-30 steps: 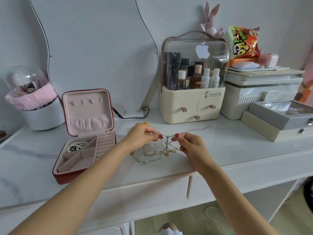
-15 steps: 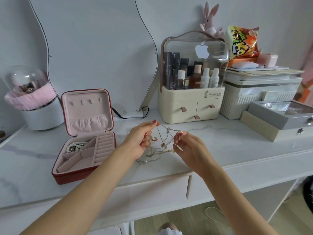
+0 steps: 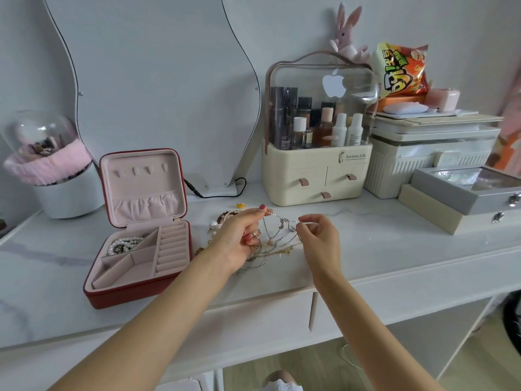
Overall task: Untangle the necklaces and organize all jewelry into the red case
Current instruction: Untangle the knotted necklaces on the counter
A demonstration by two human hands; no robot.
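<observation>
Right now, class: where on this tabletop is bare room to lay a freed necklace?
Bare marble lies right of the right hand, before the beige box. Between the red case and left hand it is crowded with loose jewelry.

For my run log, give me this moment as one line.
phase: untangling | left hand: pinches necklace tangle | right hand: pinches same tangle | red case: open, pearls inside | loose jewelry: on tabletop

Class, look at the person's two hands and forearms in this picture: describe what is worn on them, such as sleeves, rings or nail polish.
Both forearms are bare, with no sleeves, watch or bracelet showing. The left hand has red polish on the nails that show and a ring on one finger. The right hand shows no ring; its nails are turned away from the camera, so any polish there cannot be told.
</observation>
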